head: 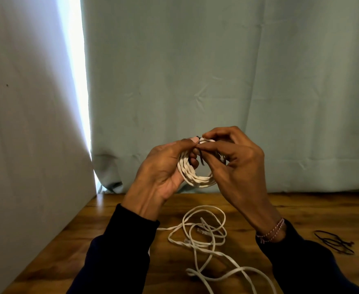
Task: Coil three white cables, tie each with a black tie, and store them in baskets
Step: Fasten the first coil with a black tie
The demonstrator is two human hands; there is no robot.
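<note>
step: tying first coil | coil (195, 177): held above table (115, 230), left hand (163, 172) curled round it so loops stay stacked | right hand (231, 164): pinches tie (201, 159) at top | loose cables (206, 238), spare ties (333, 241): on table | baskets: unseen

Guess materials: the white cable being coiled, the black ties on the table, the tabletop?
Coiled white cable: looks flat with a matte plastic jacket; bends in soft loops, no shine.
Black ties: thin dark loops, likely elastic cord or coated wire; too small to tell.
Table: brown wood grain with a light sheen, wood or wood-look laminate.
</note>
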